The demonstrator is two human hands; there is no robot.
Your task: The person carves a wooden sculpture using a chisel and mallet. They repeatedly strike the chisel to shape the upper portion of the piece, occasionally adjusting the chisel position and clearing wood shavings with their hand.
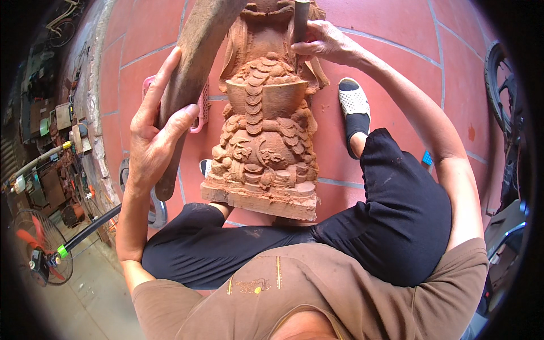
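A reddish-brown wood carving (pixel 272 148) lies between my legs, covered with relief of overlapping coins, a bowl shape and rounded figures. My left hand (pixel 152 133) is closed round a long wooden mallet (pixel 199 54), whose thick end reaches up beside the carving's far left. Its narrower end hangs below my palm. At the far right of the carving, my right hand (pixel 326 44) grips a chisel (pixel 301 21) between thumb and fingers. The chisel stands nearly upright, its lower end close to the carved surface; whether the edge touches the wood is unclear.
Red floor tiles (pixel 396 85) surround the carving. A pink plastic item (pixel 198 120) is partly hidden behind the mallet. A fan (pixel 42 249) with orange blades and cluttered tools stand at the left. Wheels (pixel 501 85) line the right edge. My sandalled foot (pixel 354 102) is beside the carving.
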